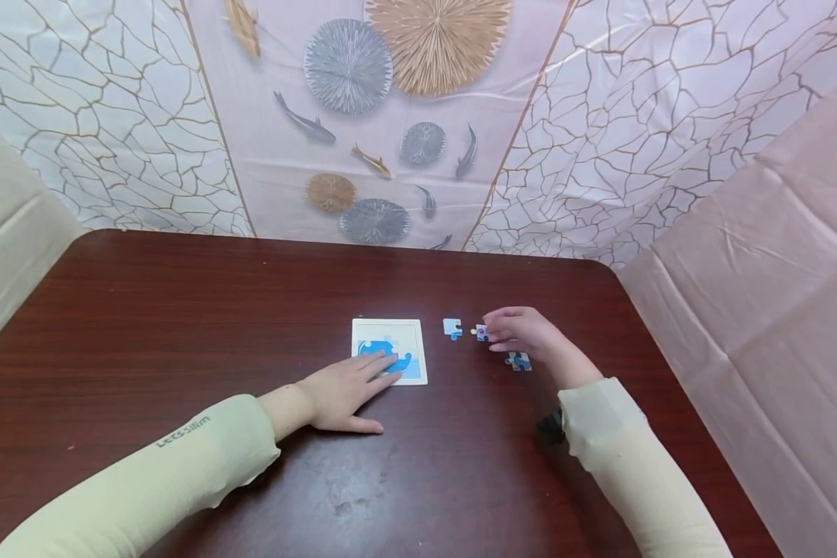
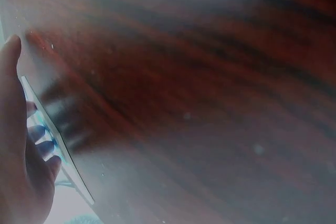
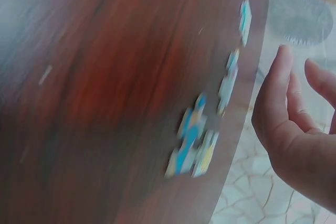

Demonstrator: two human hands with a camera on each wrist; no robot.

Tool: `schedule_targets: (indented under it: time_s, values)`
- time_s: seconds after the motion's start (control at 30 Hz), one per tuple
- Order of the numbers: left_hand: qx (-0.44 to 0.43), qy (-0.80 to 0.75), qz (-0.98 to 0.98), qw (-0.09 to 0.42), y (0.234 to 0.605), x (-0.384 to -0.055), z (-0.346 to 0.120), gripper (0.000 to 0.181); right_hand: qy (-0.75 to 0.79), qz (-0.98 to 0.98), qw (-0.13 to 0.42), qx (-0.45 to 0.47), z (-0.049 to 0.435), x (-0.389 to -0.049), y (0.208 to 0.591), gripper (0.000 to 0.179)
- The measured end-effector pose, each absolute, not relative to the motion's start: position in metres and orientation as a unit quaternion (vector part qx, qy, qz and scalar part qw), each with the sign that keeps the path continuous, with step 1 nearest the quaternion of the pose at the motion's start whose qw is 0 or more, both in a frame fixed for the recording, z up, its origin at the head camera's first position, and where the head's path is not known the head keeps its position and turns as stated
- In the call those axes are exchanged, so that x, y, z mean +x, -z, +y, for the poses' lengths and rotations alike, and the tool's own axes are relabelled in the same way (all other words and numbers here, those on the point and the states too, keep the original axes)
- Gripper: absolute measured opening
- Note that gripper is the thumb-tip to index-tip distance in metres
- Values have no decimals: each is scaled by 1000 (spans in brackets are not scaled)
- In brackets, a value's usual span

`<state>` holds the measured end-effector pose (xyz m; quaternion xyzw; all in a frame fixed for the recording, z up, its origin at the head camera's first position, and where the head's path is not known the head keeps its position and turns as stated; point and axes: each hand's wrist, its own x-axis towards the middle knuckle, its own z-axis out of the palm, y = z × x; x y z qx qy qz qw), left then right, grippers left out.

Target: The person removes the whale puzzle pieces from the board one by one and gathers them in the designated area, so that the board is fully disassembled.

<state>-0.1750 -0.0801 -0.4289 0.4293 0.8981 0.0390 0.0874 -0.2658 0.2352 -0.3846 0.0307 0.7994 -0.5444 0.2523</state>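
A square white puzzle tray (image 1: 422, 358) lies mid-table, with blue puzzle pieces (image 1: 408, 363) fitted in its lower part. My left hand (image 1: 345, 390) rests flat over the tray's lower left, its fingers spread and covering part of the picture. To the right, my right hand (image 1: 530, 333) hovers over loose pieces with relaxed fingers. Nothing shows between its thumb and fingers in the right wrist view. One light-blue puzzle piece (image 1: 451, 327) lies beside the tray. Another puzzle piece (image 1: 481, 332) is at the right fingertips, partly hidden. Nearer me, a blue-and-yellow puzzle piece (image 3: 188, 142) lies under the right hand.
The dark wooden table (image 1: 181, 325) reaches back to a patterned cloth wall (image 1: 363, 155). Pink cloth (image 1: 760, 310) borders its right side, and pale cloth (image 1: 14, 232) its left. A dark object (image 1: 551, 427) shows at the right cuff.
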Motion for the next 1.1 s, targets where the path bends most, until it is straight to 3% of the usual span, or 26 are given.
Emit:
schedule_targets:
  time_s: [0.67,1.1]
  values:
    - [425,-59,900,76,432,-174,-100,79,548,791,273,7,152,-267,391,36]
    - [406,-73,907,85,433,-172,-118,81,531,796,292,8,127,-262,400,32]
